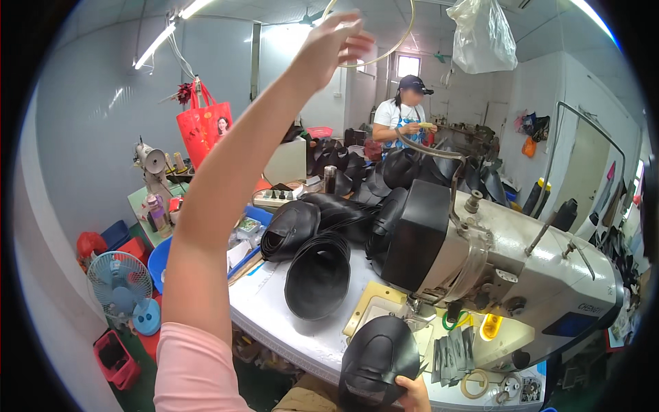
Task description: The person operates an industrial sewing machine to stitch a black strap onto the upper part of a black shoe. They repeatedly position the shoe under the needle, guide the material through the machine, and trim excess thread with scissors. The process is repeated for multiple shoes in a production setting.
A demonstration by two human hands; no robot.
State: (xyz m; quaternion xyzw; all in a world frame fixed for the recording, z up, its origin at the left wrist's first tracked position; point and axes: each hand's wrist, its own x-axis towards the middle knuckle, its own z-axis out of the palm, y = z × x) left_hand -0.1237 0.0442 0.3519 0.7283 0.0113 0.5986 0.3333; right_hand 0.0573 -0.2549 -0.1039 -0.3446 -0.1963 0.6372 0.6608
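My left hand [341,44] is raised high in front of a thin pale hoop [405,38], its fingers apart and slightly bent. Whether it touches the hoop I cannot tell. At the lower edge my right hand [412,394] grips a black shoe upper [377,357] by its near right side. That piece hangs just in front of the sewing machine [508,254], near the needle area. Left of the machine, a nested stack of black shoe uppers [317,278] lies on the white table [274,302], with more black pieces [292,226] behind it.
Grey strips [453,357], green-handled scissors [454,321] and a tape roll [474,384] lie right of the shoe upper. A blue tray [257,216] stands at left; a fan [120,285] is on the floor side. Another person [405,113] works behind the piles.
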